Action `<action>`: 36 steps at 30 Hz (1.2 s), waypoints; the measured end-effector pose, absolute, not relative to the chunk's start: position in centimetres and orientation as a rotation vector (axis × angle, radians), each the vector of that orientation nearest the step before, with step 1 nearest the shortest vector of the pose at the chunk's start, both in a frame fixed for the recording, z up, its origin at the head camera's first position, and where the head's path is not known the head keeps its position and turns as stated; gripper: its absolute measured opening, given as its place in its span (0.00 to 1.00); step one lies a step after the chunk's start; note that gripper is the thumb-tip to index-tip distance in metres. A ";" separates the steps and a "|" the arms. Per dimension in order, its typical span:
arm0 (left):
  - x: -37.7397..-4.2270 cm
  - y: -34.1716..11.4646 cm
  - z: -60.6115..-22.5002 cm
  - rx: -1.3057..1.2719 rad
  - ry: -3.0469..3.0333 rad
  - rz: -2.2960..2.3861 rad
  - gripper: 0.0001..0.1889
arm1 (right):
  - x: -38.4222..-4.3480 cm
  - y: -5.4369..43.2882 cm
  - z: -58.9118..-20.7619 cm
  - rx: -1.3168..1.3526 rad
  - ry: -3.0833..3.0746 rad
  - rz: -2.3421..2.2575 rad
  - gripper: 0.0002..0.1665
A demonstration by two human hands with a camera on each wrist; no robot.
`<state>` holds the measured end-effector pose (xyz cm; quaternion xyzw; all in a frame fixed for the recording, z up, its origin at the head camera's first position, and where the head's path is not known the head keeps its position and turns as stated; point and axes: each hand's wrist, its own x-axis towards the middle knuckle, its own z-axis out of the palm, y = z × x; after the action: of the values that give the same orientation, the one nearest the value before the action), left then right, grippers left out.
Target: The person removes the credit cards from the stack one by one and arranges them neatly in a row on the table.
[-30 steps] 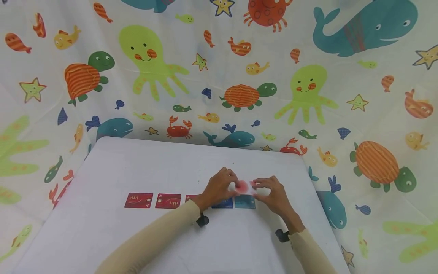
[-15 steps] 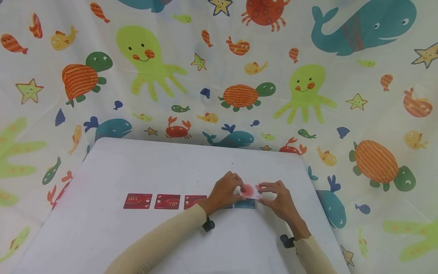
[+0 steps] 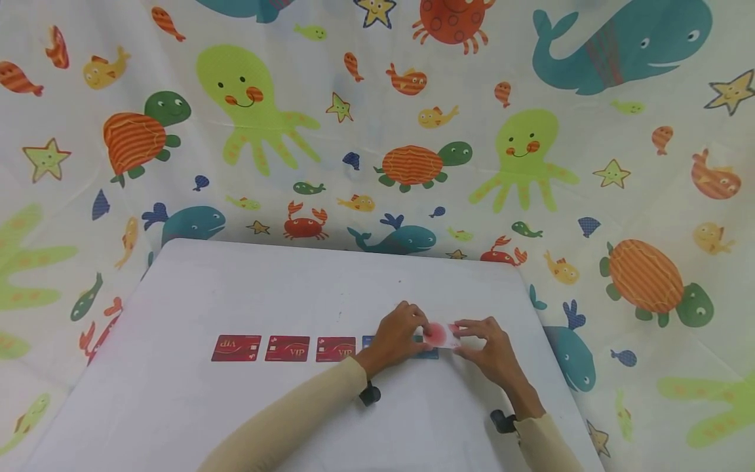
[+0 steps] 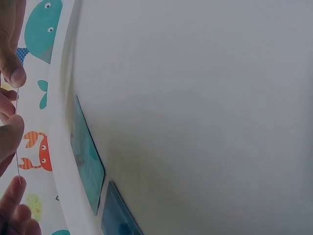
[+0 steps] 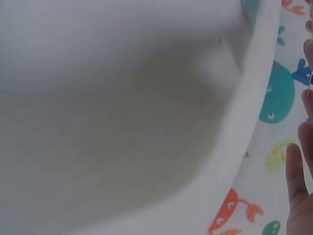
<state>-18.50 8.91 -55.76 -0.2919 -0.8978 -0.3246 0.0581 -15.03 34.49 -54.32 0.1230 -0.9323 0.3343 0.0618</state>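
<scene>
A pale card (image 3: 439, 334) with a pinkish-red disc on it is held up between both hands, over the right end of a row of cards. My left hand (image 3: 396, 335) pinches its left edge, and my right hand (image 3: 494, 349) pinches the right edge. From the left wrist the pale card (image 4: 17, 159) shows edge-on as a thin line. Beneath lie a teal card (image 4: 88, 159) and a blue card (image 4: 119, 213); my left hand partly hides both in the head view. Fingers of my right hand (image 5: 299, 196) appear at the right wrist view's edge.
Left of the blue card, three red cards lettered VIP lie in line: the far-left one (image 3: 236, 348), the middle one (image 3: 287, 349) and the nearest one (image 3: 335, 349). The white table (image 3: 283, 282) ends at a sea-animal curtain (image 3: 354, 98).
Both hands have moved right and slightly nearer with the pale card between them. The third red card has come into full view, while the left hand now covers more of the blue card.
</scene>
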 end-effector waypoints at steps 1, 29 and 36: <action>-18.5 9.1 -55.8 -0.884 -2.719 -0.986 0.15 | -15.0 34.6 -54.3 0.364 -2.824 1.014 0.24; -17.8 13.5 -58.4 -0.867 -2.726 -0.941 0.16 | -14.2 37.6 -55.8 0.172 -2.930 1.026 0.23; -17.8 14.1 -59.0 -0.888 -2.714 -0.878 0.15 | -14.2 38.0 -56.6 0.103 -2.955 1.010 0.22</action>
<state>-17.82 14.10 -59.04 -0.2964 -0.9057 -0.2931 0.0770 -14.19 37.95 -56.62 0.0330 -0.9457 0.3232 0.0086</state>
